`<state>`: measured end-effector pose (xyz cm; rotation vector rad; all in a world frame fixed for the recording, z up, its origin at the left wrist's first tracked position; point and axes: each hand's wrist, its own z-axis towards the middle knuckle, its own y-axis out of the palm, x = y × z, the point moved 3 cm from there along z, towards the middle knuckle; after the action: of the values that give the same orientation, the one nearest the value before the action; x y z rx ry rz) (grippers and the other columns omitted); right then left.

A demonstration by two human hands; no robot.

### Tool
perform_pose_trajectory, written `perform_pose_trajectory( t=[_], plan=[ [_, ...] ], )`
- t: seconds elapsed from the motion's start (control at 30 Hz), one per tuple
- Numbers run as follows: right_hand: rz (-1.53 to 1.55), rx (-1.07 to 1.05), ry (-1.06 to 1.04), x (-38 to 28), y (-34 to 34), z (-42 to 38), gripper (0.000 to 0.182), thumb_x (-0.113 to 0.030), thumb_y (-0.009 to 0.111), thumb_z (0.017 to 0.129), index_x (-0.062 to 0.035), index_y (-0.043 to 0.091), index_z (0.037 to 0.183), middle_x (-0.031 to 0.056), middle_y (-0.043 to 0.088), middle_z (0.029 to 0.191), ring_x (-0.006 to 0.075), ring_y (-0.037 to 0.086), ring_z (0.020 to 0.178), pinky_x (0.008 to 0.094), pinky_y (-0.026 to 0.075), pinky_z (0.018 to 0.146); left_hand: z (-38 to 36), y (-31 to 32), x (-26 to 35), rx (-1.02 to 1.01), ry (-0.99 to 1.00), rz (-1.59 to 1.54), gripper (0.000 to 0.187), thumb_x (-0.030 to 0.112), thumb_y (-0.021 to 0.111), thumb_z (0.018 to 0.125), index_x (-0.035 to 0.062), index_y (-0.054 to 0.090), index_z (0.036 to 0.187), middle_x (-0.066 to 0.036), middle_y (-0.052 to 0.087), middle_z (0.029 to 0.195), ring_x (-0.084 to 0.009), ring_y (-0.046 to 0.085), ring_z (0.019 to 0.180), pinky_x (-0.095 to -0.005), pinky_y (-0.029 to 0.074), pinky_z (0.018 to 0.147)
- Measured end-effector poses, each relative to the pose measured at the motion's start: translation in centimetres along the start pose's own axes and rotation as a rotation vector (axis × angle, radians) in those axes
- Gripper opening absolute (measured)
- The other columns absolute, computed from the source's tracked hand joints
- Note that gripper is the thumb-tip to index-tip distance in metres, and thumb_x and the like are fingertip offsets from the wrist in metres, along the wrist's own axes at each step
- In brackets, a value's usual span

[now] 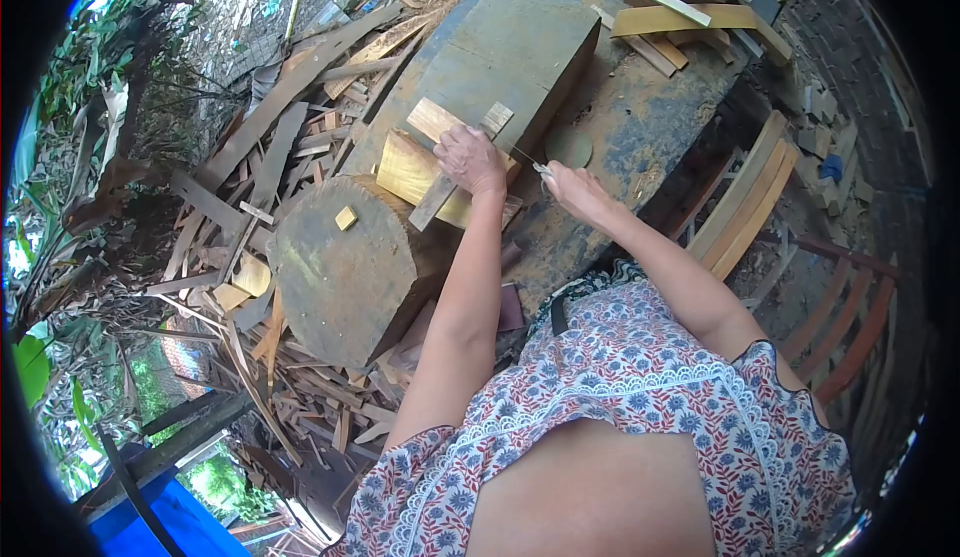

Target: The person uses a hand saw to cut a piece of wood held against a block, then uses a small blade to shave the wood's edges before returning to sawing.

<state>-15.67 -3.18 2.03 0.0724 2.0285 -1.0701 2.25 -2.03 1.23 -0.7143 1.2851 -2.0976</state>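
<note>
My left hand (472,161) presses on a small wooden piece (432,117) and a narrow wooden strip (432,203), its fingers bent over them. Beneath lies a yellowish wooden board (405,167), beside a large dark wooden block (500,47). The strip's far end shows past my fingers. To the right, my right hand (580,195) is closed around a small tool (544,170) with a thin pointed end directed at the wood. Most of the tool is hidden in my fingers, so its kind is unclear.
A round wooden stump (345,272) carries a small yellow block (346,218). Scrap wood (290,157) is heaped at the left, with more pieces (680,19) at the upper right. A round disc (569,147) lies on the worktable (640,107). A slatted wooden chair (850,307) stands at right.
</note>
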Motion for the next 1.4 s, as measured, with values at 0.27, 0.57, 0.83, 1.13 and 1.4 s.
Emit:
perform_pose_trajectory(
  t=[0.27,0.57,0.83,1.13,1.4],
  plan=[
    [0.004,0.071,-0.048,-1.9,0.2,3.3,0.024,-0.025,0.045,0.094,-0.001,0.049,0.096,0.0285,0.061,0.084,0.0489,0.058,0.084,0.0551,0.045,0.069,-0.1,-0.5,0.3,-0.01,0.0,-0.026,0.02,0.024,0.05,0.088,0.0063,0.058,0.089,-0.012,0.057,0.09,-0.0301,0.054,0.09,-0.0432,0.045,0.075],
    [0.003,-0.026,0.068,-0.2,-0.5,-1.5,0.027,-0.028,0.044,0.095,-0.0029,0.053,0.098,0.0271,0.063,0.09,0.0466,0.06,0.089,0.0545,0.047,0.075,-0.1,-0.1,0.2,-0.021,0.005,-0.01,0.021,0.025,0.048,0.089,0.0063,0.058,0.09,-0.011,0.057,0.092,-0.0303,0.054,0.091,-0.0435,0.045,0.075],
    [-0.013,0.05,-0.015,-2.0,0.2,3.3,0.027,-0.028,0.045,0.094,-0.0027,0.052,0.099,0.0261,0.064,0.089,0.0467,0.06,0.088,0.055,0.047,0.075,-0.1,-0.5,0.4,0.02,0.025,0.009,0.019,0.024,0.05,0.088,0.0074,0.058,0.087,-0.01,0.056,0.089,-0.0282,0.053,0.088,-0.0409,0.045,0.074],
    [-0.013,-0.011,0.037,-0.4,-0.1,0.4,0.027,-0.028,0.045,0.094,-0.0028,0.053,0.099,0.0258,0.064,0.089,0.0442,0.062,0.088,0.053,0.048,0.075,-0.2,-0.4,0.4,-0.014,0.008,0.002,0.02,0.024,0.049,0.089,0.0067,0.058,0.089,-0.011,0.056,0.091,-0.0294,0.053,0.09,-0.0418,0.045,0.075],
    [-0.04,0.029,-0.013,-1.6,0.2,3.1,0.028,-0.029,0.045,0.095,-0.0028,0.054,0.1,0.0261,0.064,0.089,0.0441,0.062,0.088,0.0528,0.048,0.075,-0.1,-0.3,0.4,-0.039,-0.008,-0.016,0.02,0.024,0.049,0.089,0.0061,0.057,0.091,-0.012,0.057,0.092,-0.0309,0.053,0.092,-0.0432,0.045,0.076]
  ],
)
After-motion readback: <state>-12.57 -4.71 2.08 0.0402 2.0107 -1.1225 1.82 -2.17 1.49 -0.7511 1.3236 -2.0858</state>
